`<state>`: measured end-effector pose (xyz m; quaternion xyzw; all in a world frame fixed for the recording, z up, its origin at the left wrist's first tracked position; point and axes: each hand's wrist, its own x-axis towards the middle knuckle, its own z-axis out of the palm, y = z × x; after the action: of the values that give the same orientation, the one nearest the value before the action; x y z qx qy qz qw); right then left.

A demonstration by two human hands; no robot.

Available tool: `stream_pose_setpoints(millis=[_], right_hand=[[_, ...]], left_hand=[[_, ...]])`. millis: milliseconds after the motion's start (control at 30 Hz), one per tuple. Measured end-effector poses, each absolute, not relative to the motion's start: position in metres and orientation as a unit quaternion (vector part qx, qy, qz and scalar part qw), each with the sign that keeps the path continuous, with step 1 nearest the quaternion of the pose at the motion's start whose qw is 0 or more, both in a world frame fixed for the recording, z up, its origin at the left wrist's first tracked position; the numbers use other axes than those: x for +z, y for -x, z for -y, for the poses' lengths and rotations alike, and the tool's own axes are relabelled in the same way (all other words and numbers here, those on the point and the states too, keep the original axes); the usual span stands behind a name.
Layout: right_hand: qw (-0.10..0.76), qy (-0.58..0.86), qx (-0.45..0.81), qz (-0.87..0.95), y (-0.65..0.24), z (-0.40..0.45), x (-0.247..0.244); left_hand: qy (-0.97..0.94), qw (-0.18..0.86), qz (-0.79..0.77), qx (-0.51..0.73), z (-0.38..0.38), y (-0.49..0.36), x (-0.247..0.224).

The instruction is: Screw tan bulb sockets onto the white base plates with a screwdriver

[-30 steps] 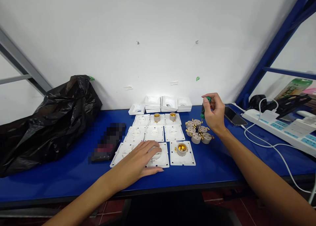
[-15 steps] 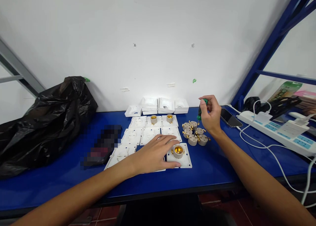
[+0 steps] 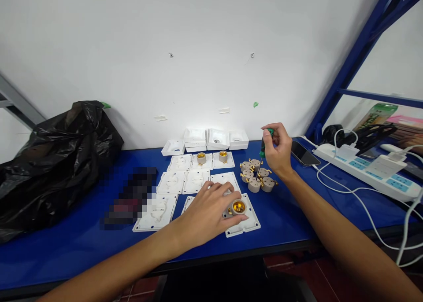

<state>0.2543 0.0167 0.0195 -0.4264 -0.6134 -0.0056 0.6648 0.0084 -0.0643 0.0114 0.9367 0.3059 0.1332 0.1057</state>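
My left hand (image 3: 216, 211) curls its thumb and fingers round a lamp socket (image 3: 238, 206) with a brass-coloured inside. This socket sits on a white square plate (image 3: 251, 225) near the table's front edge. My right hand (image 3: 278, 150) is closed on the green and black handle of a screwdriver (image 3: 263, 149), held upright. Its shaft points down at a cluster of round beige lamp sockets (image 3: 254, 185) with brass tabs, lying face down. Whether the tip touches one, I cannot tell. Two more plates behind carry upright sockets (image 3: 201, 158).
Several white plates (image 3: 171, 182) lie in rows on the blue table (image 3: 280, 222). White box covers (image 3: 194, 137) stand along the wall. A black plastic bag (image 3: 62, 161) fills the left. At right lie a phone (image 3: 303, 154), a power strip (image 3: 363, 167) and loose white cables (image 3: 360, 231).
The front plate with its socket has turned and shifted slightly towards me under my left hand. My right hand keeps the screwdriver over the socket cluster. The whole view has shifted a little.
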Motion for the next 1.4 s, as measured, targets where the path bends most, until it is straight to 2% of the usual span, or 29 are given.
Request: stream_pose_setpoints(millis=[233, 400, 633, 800, 933, 1033, 1267, 1400], right_hand=[[0.675, 0.425, -0.009, 0.603, -0.256, -0.018, 0.020], [0.671, 0.428, -0.008, 0.605, -0.255, -0.018, 0.020], [0.667, 0.433, -0.009, 0.606, -0.256, -0.019, 0.019], [0.666, 0.431, -0.016, 0.608, -0.256, -0.019, 0.019], [0.671, 0.429, -0.015, 0.605, -0.257, -0.019, 0.019], [0.672, 0.431, -0.015, 0.602, -0.257, -0.019, 0.019], [0.669, 0.431, -0.015, 0.606, -0.255, -0.017, 0.020], [0.666, 0.432, -0.020, 0.607, -0.254, -0.017, 0.020]], left_hand=[[-0.909, 0.240, -0.323, 0.106, 0.059, 0.005, 0.040], [-0.900, 0.223, -0.354, 0.121, 0.026, 0.011, 0.045], [-0.898, 0.231, -0.374, 0.042, 0.034, 0.009, 0.038], [-0.890, 0.265, -0.370, 0.025, 0.052, 0.007, 0.049], [-0.873, 0.311, -0.369, 0.064, 0.036, 0.012, 0.056], [-0.879, 0.284, -0.363, 0.127, 0.010, 0.015, 0.054], [-0.925, 0.119, -0.338, 0.125, -0.025, 0.003, 0.024], [-0.929, 0.103, -0.333, 0.124, -0.026, -0.005, 0.011]])
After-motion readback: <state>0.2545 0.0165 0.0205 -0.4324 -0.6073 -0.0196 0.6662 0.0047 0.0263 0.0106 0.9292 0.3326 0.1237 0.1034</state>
